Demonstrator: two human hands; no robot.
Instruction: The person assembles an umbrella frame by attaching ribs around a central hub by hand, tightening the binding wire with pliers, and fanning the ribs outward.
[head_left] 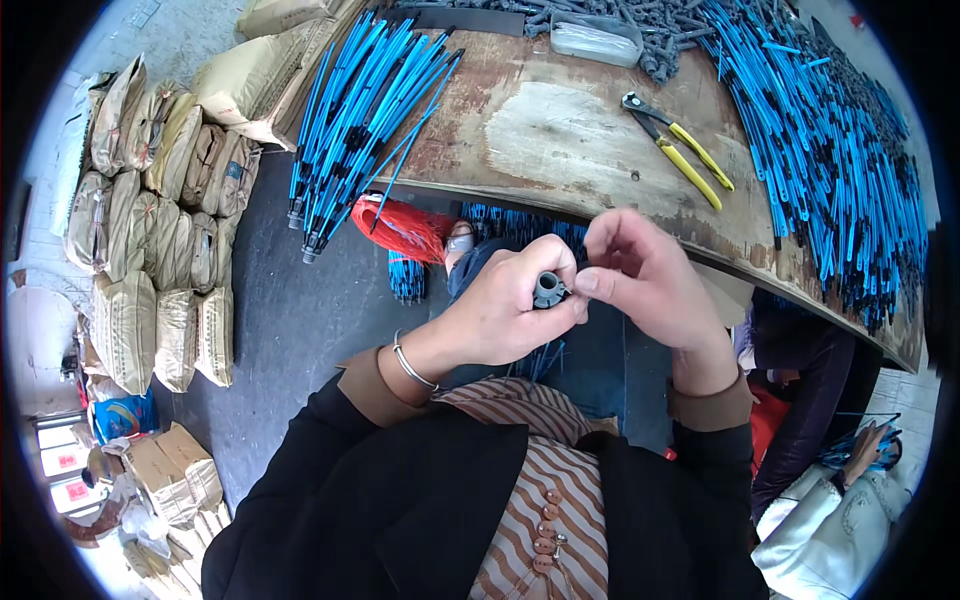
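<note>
My left hand [490, 308] is wrapped round a grey plastic tubular fitting [548, 290], its round open end facing up. Beside it, my right hand [660, 290] has its fingers curled, with the thumb tip close against the fitting's rim. Whatever those fingertips pinch is too small or too hidden to name. Both hands are in front of my body, just off the near edge of the wooden table [450, 155]. Pliers with yellow handles [690, 165] lie on the tabletop beyond my right hand.
Bundles of blue and black rods [365, 110] overhang the table's left end; a large heap of blue rods [820, 170] covers its right. Grey fittings [660, 45] and a clear plastic box [597, 40] lie at the back. Stacked sacks [150, 210] stand left. Another person's leg [815, 400] shows right.
</note>
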